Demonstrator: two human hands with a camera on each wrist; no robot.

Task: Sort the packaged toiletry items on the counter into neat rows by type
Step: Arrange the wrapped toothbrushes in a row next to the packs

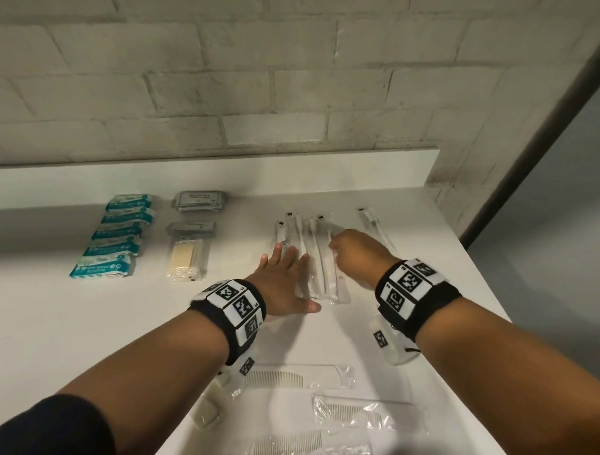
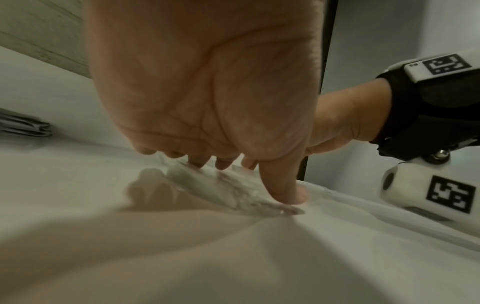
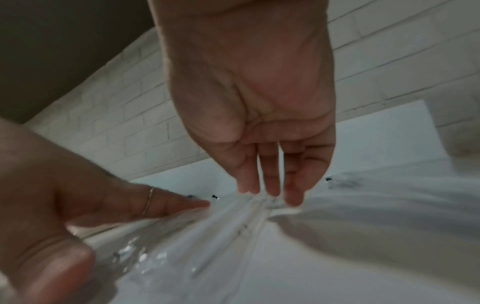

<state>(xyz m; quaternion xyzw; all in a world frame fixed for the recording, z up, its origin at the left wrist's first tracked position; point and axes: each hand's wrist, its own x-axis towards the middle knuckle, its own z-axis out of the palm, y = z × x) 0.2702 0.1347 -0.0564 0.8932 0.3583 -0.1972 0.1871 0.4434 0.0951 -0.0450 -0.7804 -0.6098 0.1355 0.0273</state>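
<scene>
Several clear-wrapped toothbrush packs (image 1: pixel 322 267) lie side by side at the counter's middle right. My left hand (image 1: pixel 284 262) lies flat with spread fingers on the row's left packs (image 2: pixel 223 189); its thumb (image 2: pixel 285 191) presses a wrapper's near end. My right hand (image 1: pixel 347 249) points downward, its straight fingertips (image 3: pixel 270 191) touching the packs (image 3: pixel 207 236) on the row's right side. Neither hand curls round anything. One more toothbrush pack (image 1: pixel 377 228) lies apart to the right.
Teal wipe packs (image 1: pixel 111 234) form a column at the left. Beside them lie grey sachets (image 1: pixel 199 201) and a cream bar in a clear wrap (image 1: pixel 186 260). Wrapped combs (image 1: pixel 293 377) lie near the front edge. The counter (image 1: pixel 463 266) ends close on the right; a brick wall stands behind.
</scene>
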